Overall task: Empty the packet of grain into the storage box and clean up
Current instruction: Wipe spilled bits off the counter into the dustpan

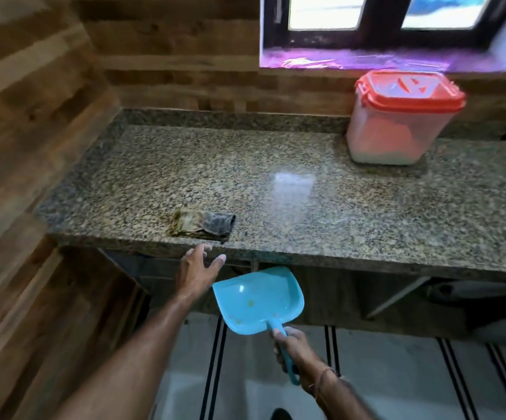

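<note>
A storage box with a closed red lid stands at the back right of the granite counter, below the window. A folded cloth, brownish and grey, lies near the counter's front edge. My left hand hovers just below and in front of the cloth, fingers spread, holding nothing. My right hand grips the handle of a light blue dustpan, held level below the counter edge. A few small grains lie in the pan. No grain packet is in view.
Wood-panelled walls close in the counter on the left and behind. A window sill with a purple sheen runs above the storage box. Below the counter is a dark open space, and the floor is pale with black stripes.
</note>
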A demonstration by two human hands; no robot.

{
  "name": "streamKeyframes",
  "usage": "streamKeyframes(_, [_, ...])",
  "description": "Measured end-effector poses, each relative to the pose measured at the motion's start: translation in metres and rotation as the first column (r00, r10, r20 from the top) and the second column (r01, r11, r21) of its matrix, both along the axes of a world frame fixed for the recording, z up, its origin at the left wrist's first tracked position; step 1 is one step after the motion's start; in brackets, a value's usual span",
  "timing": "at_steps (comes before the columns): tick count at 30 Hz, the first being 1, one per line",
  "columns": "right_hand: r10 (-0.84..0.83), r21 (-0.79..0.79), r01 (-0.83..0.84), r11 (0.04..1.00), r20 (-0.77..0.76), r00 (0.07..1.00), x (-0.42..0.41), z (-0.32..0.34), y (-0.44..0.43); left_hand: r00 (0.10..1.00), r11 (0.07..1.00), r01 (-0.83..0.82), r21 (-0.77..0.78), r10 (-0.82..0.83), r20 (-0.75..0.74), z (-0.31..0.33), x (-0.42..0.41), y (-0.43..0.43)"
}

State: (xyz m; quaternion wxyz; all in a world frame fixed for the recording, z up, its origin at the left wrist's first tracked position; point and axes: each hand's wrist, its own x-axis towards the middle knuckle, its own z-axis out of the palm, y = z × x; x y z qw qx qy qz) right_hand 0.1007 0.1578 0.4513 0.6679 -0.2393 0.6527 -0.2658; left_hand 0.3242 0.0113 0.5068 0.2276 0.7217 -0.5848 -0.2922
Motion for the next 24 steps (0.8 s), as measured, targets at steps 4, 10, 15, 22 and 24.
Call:
streamKeyframes(4, [-0.075, 0.051, 0.074, 0.996, 0.011, 0.997, -0.018, -0.008, -0.01, 0.989, 0.984, -0.149, 0.098, 0.15, 0.005, -0.006, -0.025, -0.038])
streamKeyframes(10, [-0.076, 0.113, 0.08, 0.99, -0.042, 0.996, -0.021, -0.018, -0.028, 0.951, 0.948, -0.282, 0.145, 0.256, 0.174, -0.014, -0.035, -0.117])
streamKeyframes(15, [-0.155, 0.116, 0.162, 0.98, -0.067, 0.986, -0.006, -0.026, -0.048, 0.918, 0.83, -0.394, 0.395, 0.374, 0.13, -0.055, -0.019, -0.189])
streamKeyframes(22, [-0.331, 0.111, 0.335, 0.936, -0.056, 0.942, 0.014, -0.049, -0.061, 0.946, 0.988, 0.155, 0.011, -0.151, 0.286, -0.09, -0.04, -0.202])
streamKeyframes(24, [-0.383, 0.121, 0.391, 0.912, -0.086, 0.92, 0.018, -0.055, -0.055, 0.924, 0.956, 0.286, -0.06, -0.259, 0.282, -0.089, -0.046, -0.197])
